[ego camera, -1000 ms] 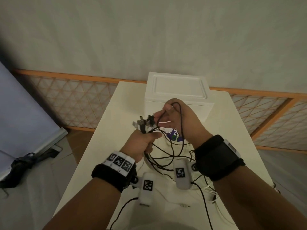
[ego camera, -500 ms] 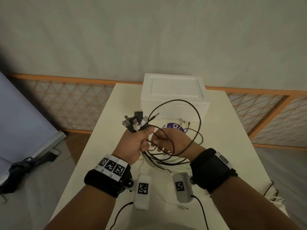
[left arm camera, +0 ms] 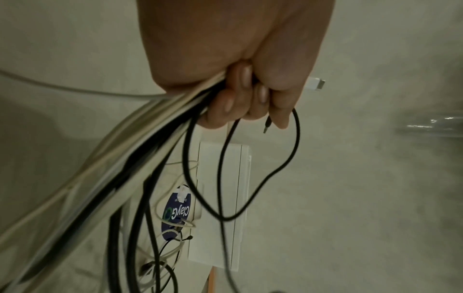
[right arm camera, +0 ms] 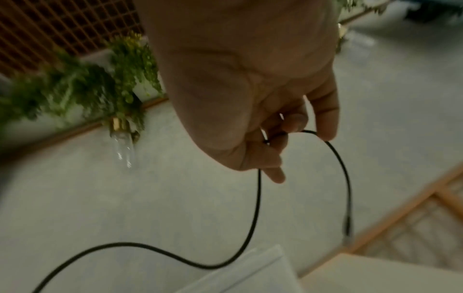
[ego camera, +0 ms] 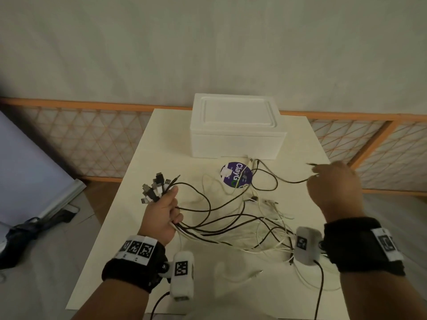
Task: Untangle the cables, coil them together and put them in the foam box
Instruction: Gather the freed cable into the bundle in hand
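My left hand [ego camera: 161, 213] grips a bundle of black and white cables [ego camera: 231, 227] near their plug ends [ego camera: 154, 188], which stick up above the fist; its curled fingers [left arm camera: 240, 99] wrap the strands. The loose lengths trail right across the table. My right hand [ego camera: 335, 188] is raised at the right and pinches the end of one thin black cable [ego camera: 293, 181], which hangs in a loop [right arm camera: 258, 198] below the fingers. The white foam box [ego camera: 235, 128] stands closed with its lid on at the table's far edge.
A round purple sticker [ego camera: 235, 174] lies on the cream table [ego camera: 143, 158] in front of the box. A wooden lattice rail [ego camera: 92, 139] runs behind the table. A dark object [ego camera: 30, 229] lies on the floor at left. Green plants [right arm camera: 75, 85] show in the right wrist view.
My right hand has moved away from the left hand to the right, pulling one black cable out. The coil loops have dropped and spread over the table.
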The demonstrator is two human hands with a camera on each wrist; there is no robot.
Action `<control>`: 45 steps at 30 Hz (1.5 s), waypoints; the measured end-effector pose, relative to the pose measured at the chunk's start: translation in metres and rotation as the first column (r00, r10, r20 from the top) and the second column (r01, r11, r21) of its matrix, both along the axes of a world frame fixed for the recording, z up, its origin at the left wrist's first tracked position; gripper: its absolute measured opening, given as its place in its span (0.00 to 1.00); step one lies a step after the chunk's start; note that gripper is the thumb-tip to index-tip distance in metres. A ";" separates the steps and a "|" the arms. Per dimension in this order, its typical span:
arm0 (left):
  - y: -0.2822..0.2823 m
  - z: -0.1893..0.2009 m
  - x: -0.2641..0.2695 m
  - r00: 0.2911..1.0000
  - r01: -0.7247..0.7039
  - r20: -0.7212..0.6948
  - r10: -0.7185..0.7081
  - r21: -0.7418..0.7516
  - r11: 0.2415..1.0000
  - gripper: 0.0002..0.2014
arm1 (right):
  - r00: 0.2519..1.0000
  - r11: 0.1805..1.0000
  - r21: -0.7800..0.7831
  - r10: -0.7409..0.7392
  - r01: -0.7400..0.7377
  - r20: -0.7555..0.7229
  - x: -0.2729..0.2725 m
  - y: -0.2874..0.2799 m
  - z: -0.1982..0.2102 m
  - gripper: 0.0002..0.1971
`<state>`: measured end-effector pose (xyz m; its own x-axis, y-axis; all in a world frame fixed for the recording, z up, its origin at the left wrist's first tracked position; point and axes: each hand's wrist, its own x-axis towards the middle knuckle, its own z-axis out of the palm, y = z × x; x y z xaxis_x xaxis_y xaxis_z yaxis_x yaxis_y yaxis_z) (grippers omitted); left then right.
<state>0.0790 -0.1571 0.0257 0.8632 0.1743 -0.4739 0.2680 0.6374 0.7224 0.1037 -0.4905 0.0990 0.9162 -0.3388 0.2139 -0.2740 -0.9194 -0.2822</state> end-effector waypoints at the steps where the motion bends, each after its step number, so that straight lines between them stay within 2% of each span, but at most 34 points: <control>1: 0.001 -0.001 -0.002 1.000 0.006 0.005 -0.006 0.005 1.000 0.17 | 0.996 0.997 -0.055 -0.063 0.059 -0.068 -0.004 -0.007 -0.004 0.14; 3: 0.000 0.000 -0.005 0.999 0.031 0.022 -0.032 0.040 0.999 0.17 | 0.979 0.990 -0.112 -0.106 0.087 -0.171 -0.009 -0.007 -0.009 0.17; 4: -0.001 0.002 -0.006 0.998 0.045 0.032 -0.047 0.062 0.997 0.16 | 0.977 0.995 -0.089 -0.067 0.050 -0.202 -0.011 0.001 -0.009 0.21; 5: -0.001 0.003 -0.007 0.997 0.060 0.044 -0.064 0.078 0.995 0.15 | 0.976 0.999 -0.035 0.008 -0.016 -0.217 -0.013 0.015 -0.007 0.25; 7: -0.004 0.006 -0.010 0.991 0.104 0.078 -0.111 0.092 0.990 0.14 | 0.949 0.963 0.102 0.266 -0.251 -0.168 -0.017 0.052 -0.005 0.30; 9: -0.009 0.012 -0.012 0.980 0.152 0.115 -0.162 0.086 0.985 0.13 | 0.820 0.824 0.214 0.557 -0.525 -0.132 -0.023 0.095 -0.006 0.35; 10: -0.011 0.015 -0.013 0.975 0.172 0.125 -0.181 0.078 0.982 0.13 | 0.728 0.745 0.291 0.659 -0.600 -0.188 -0.026 0.113 -0.010 0.38; 12: -0.014 0.020 -0.015 0.966 0.212 0.136 -0.219 0.066 0.975 0.14 | 0.556 0.655 0.451 0.755 -0.606 -0.348 -0.030 0.139 -0.022 0.42; 13: -0.014 0.022 -0.016 0.961 0.231 0.139 -0.239 0.070 0.970 0.13 | 0.508 0.641 0.490 0.767 -0.591 -0.391 -0.031 0.146 -0.030 0.40; 14: -0.013 0.024 -0.016 0.957 0.244 0.141 -0.253 0.077 0.967 0.11 | 0.497 0.642 0.497 0.767 -0.584 -0.406 -0.031 0.148 -0.037 0.36; 15: -0.011 0.025 -0.016 0.956 0.246 0.140 -0.256 0.085 0.965 0.11 | 0.518 0.652 0.487 0.758 -0.581 -0.396 -0.030 0.148 -0.043 0.31; 18: -0.002 0.021 -0.016 0.968 0.213 0.110 -0.224 0.104 0.972 0.11 | 0.611 0.666 0.495 0.734 -0.558 -0.298 -0.026 0.131 -0.048 0.18; 21: 0.005 0.014 -0.018 0.978 0.199 0.037 -0.206 0.137 0.970 0.11 | 0.703 0.639 0.578 0.695 -0.507 -0.151 -0.022 0.104 -0.042 0.10; 22: 0.007 0.011 -0.019 0.980 0.195 0.011 -0.198 0.134 0.972 0.11 | 0.740 0.654 0.567 0.663 -0.500 -0.112 -0.019 0.093 -0.041 0.08; 24: 0.012 0.006 -0.018 0.987 0.158 -0.024 -0.156 0.103 0.982 0.12 | 0.824 0.785 0.411 0.552 -0.463 -0.127 -0.012 0.065 -0.040 0.07; 26: 0.018 0.000 -0.017 0.995 0.099 -0.036 -0.097 0.067 0.993 0.13 | 0.896 0.936 0.129 0.350 -0.327 -0.273 -0.006 0.033 -0.042 0.10; 27: 0.020 -0.002 -0.016 0.997 0.076 -0.035 -0.074 0.043 0.996 0.15 | 0.910 0.971 -0.005 0.224 -0.240 -0.350 -0.006 0.020 -0.044 0.10; 29: 0.022 -0.007 -0.014 0.998 0.045 -0.041 -0.045 -0.015 0.999 0.19 | 0.890 0.952 -0.273 -0.004 -0.136 -0.456 -0.009 0.007 -0.047 0.09; 30: 0.021 -0.009 -0.013 0.998 0.037 -0.042 -0.039 -0.043 0.998 0.22 | 0.873 0.919 -0.369 -0.059 -0.142 -0.484 -0.010 0.007 -0.049 0.09; 31: 0.020 -0.010 -0.011 0.999 0.033 -0.035 -0.036 -0.068 0.997 0.23 | 0.873 0.896 -0.407 -0.049 -0.176 -0.485 -0.010 0.012 -0.050 0.12; 32: 0.017 -0.010 -0.009 0.999 0.034 -0.017 -0.035 -0.083 0.996 0.22 | 0.879 0.900 -0.362 0.045 -0.242 -0.475 -0.010 0.021 -0.049 0.16; 33: 0.014 -0.008 -0.008 0.999 0.040 0.008 -0.039 -0.091 0.995 0.20 | 0.872 0.917 -0.228 0.201 -0.328 -0.446 -0.010 0.035 -0.047 0.21; 34: 0.008 -0.006 -0.007 0.998 0.054 0.037 -0.051 -0.092 0.994 0.18 | 0.834 0.909 -0.006 0.380 -0.417 -0.401 -0.012 0.054 -0.042 0.29; 35: 0.001 -0.004 -0.007 0.995 0.080 0.066 -0.074 -0.090 0.993 0.17 | 0.764 0.843 0.232 0.537 -0.485 -0.358 -0.016 0.077 -0.034 0.36; 36: -0.008 -0.001 -0.006 0.990 0.110 0.095 -0.102 -0.083 0.990 0.18 | 0.668 0.744 0.414 0.661 -0.524 -0.343 -0.021 0.104 -0.029 0.42; 37: -0.018 0.004 -0.006 0.983 0.145 0.125 -0.136 -0.065 0.987 0.18 | 0.566 0.665 0.505 0.742 -0.550 -0.359 -0.027 0.130 -0.027 0.45; 38: -0.027 0.009 -0.006 0.975 0.171 0.150 -0.164 -0.034 0.985 0.20 | 0.490 0.620 0.532 0.783 -0.576 -0.382 -0.032 0.151 -0.029 0.43; 39: -0.034 0.014 -0.005 0.969 0.186 0.168 -0.183 -0.003 0.982 0.22 | 0.459 0.607 0.522 0.795 -0.599 -0.397 -0.034 0.166 -0.036 0.38; 40: -0.036 0.020 -0.003 0.965 0.192 0.178 -0.191 0.012 0.981 0.22 | 0.464 0.617 0.494 0.787 -0.613 -0.406 -0.035 0.173 -0.044 0.30; 42: -0.029 0.029 -0.001 0.969 0.178 0.180 -0.169 -0.034 0.983 0.19 | 0.492 0.655 0.329 0.741 -0.680 -0.457 -0.033 0.168 -0.058 0.15; 43: -0.020 0.031 0.000 0.972 0.161 0.181 -0.147 -0.063 0.985 0.17 | 0.490 0.654 0.233 0.716 -0.719 -0.497 -0.032 0.159 -0.065 0.11; 45: 0.003 0.029 -0.002 0.982 0.106 0.167 -0.089 -0.097 0.990 0.17 | 0.499 0.657 0.154 0.686 -0.738 -0.529 -0.034 0.132 -0.079 0.08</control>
<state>0.0769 -0.1544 0.0543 0.9401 0.0426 -0.3381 0.2176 0.6885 0.6918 0.0702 -0.3582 0.0204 0.8046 0.4731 -0.3588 0.4139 -0.8802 -0.2324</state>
